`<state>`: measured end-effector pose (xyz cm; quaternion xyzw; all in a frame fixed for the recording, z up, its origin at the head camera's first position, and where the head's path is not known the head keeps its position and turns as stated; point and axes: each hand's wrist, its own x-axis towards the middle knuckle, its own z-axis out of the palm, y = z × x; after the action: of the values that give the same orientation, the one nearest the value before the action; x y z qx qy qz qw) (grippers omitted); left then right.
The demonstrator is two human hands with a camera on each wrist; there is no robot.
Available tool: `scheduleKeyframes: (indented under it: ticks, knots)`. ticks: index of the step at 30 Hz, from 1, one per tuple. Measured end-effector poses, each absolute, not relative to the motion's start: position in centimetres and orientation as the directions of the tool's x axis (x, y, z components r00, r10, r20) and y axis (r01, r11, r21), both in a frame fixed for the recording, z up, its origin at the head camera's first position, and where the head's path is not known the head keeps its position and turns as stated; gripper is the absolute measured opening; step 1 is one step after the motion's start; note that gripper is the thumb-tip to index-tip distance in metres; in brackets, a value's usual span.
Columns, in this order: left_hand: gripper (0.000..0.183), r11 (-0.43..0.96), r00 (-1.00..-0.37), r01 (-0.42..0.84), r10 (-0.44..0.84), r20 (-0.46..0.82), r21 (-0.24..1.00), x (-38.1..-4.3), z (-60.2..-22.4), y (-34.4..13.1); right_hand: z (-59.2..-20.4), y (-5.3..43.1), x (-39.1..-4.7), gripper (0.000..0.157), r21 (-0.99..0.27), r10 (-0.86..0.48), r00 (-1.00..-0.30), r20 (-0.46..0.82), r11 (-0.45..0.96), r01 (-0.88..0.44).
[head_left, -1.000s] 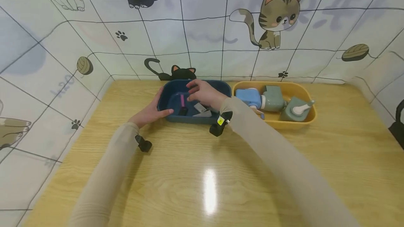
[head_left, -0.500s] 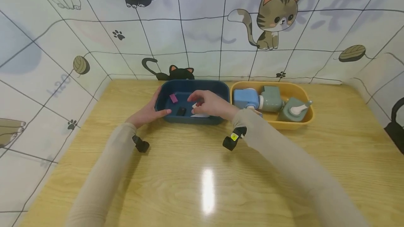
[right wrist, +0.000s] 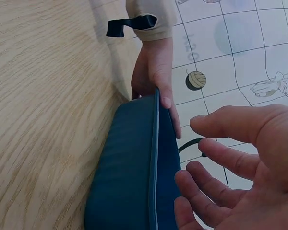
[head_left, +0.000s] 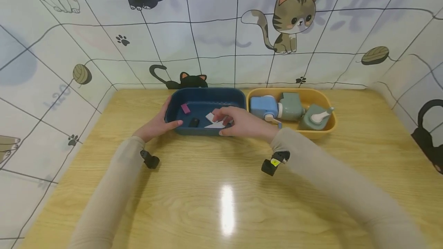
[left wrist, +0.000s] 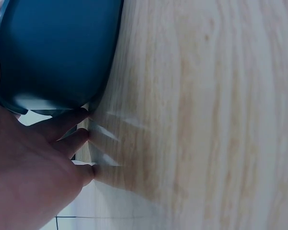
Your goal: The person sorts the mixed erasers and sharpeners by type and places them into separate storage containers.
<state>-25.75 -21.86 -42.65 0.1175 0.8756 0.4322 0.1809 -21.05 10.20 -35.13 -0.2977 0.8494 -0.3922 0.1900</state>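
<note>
A dark blue plastic bin (head_left: pixel 207 94) sits against the wall. My left hand (head_left: pixel 155 125) grips its left end, thumb over the near rim and fingers around the outside; the left wrist view shows those fingers at the bin's outer wall (left wrist: pixel 57 52). Over the right part of the bin is my right hand (head_left: pixel 242 123), fingers loosely bent, with nothing between them in the right wrist view. Below its fingertips lie white flat pieces (head_left: pixel 210 118), partly hidden. A small magenta block (head_left: pixel 185 108) and a small black object (head_left: pixel 194 122) lie farther left in the bin.
A yellow bin (head_left: pixel 327 125) stands right beside the blue one. Inside it lie a blue bottle-like item (head_left: pixel 263 105), a grey-green container (head_left: pixel 292 107) and a grey-green pump bottle (head_left: pixel 313 120). A cat-patterned wall covering (head_left: pixel 214 37) closes off the wooden table (head_left: pixel 194 187) behind.
My right hand has drawn back toward the bin's near right side. The magenta block, earlier a long strip beside the black object, lies apart from it to the left. My left hand keeps its hold.
</note>
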Motion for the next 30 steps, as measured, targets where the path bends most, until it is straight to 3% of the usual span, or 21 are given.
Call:
scheduleKeyframes:
  ticks: [7,14,18,25,30]
  knots:
    - [0.100,0.604,-0.909,0.053,0.359,-0.213,0.795,-25.8,-42.8,-21.7,-35.2,13.1,-19.6,0.036,-0.696,-0.652,-0.756,-0.055,0.569,-0.439]
    - [0.099,0.672,-0.909,0.113,0.367,-0.198,0.731,-26.0,-42.5,-22.0,-35.7,15.4,-18.5,0.032,-0.555,-0.641,-0.767,-0.018,0.645,-0.526]
    - [0.098,0.719,-0.914,0.150,0.363,-0.183,0.679,-25.9,-42.4,-22.4,-35.9,16.8,-18.0,0.029,-0.534,-0.635,-0.773,-0.007,0.656,-0.534]
    - [0.087,0.811,-0.918,0.308,0.391,-0.068,0.498,-25.3,-42.0,-21.8,-36.5,20.1,-16.9,0.032,-0.546,-0.586,-0.810,0.014,0.674,-0.497]
    - [0.079,0.876,-0.926,0.345,0.376,-0.032,0.337,-24.3,-41.3,-21.3,-36.1,22.5,-15.9,0.041,-0.536,-0.554,-0.831,0.055,0.686,-0.493]
